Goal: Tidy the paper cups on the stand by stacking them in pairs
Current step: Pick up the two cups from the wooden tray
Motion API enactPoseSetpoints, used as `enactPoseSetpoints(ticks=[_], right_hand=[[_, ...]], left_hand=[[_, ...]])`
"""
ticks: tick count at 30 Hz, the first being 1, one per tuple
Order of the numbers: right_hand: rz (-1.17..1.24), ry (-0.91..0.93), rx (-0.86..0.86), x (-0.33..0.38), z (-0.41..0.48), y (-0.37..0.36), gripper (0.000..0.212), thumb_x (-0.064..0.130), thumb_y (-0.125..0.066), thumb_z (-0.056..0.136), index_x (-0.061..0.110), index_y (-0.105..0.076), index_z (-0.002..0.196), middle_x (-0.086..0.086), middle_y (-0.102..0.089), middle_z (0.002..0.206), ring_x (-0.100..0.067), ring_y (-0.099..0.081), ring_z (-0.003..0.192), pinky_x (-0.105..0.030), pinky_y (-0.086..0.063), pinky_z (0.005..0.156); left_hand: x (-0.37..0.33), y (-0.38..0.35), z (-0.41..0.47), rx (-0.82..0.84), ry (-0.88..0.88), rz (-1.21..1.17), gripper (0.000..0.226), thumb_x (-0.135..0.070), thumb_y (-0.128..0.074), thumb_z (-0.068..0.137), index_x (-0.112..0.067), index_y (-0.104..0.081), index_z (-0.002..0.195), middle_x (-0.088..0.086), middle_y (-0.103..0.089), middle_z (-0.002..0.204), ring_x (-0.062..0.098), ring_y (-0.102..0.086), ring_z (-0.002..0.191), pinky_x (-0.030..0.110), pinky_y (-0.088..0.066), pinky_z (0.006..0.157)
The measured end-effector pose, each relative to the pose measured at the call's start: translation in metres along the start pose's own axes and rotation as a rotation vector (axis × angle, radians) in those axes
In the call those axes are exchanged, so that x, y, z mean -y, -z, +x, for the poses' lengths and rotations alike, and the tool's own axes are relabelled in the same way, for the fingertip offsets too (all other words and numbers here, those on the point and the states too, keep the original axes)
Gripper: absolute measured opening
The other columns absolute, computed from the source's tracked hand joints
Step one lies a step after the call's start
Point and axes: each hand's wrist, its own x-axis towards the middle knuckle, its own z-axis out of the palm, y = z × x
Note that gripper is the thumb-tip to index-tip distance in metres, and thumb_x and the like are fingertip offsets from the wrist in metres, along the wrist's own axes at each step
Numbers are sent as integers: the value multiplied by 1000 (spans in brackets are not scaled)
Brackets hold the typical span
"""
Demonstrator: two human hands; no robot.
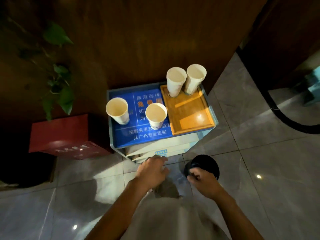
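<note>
A small stand with a blue printed top carries the paper cups. Two single white cups stand upright on the blue part, one at the left and one nearer the middle. On an orange wooden tray at the right, two taller stacks of cups stand side by side at the far end, the left stack and the right stack. My left hand hovers below the stand's front edge, fingers relaxed and empty. My right hand hangs to the right, fingers loosely curled, holding nothing.
A red box sits left of the stand, with a leafy plant above it. A wooden wall rises behind. A round black object lies on the grey tiled floor by my right hand. White boxes fill the stand's lower shelf.
</note>
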Motion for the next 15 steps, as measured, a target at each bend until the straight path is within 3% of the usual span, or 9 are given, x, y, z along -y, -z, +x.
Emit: enactPoseSetpoints(ticks=[7, 11, 15], right_hand=[[-67, 148, -321, 71, 29, 123, 47, 42, -61, 87, 21, -56, 129, -9, -61, 129, -25, -57, 118, -33, -44, 96], [-144, 210, -424, 102, 59, 189, 52, 36, -66, 84, 21, -54, 133, -12, -61, 129, -29, -58, 116, -33, -44, 93], [-222, 328, -457, 123, 97, 236, 53, 32, -65, 84, 21, -51, 134, -9, -62, 126, -29, -59, 113, -33, -46, 89]], left_hand=[[-57, 103, 65, -283, -298, 39, 45, -45, -59, 85, -28, -55, 127, -3, -63, 129, 24, -62, 113, 40, -56, 86], [-79, 152, 118, -303, -263, 118, 55, -43, -62, 83, -26, -48, 133, 4, -55, 138, 31, -57, 119, 50, -53, 92], [-97, 180, 174, -334, -210, 172, 63, -36, -66, 79, -20, -45, 136, 9, -52, 139, 32, -52, 124, 49, -49, 99]])
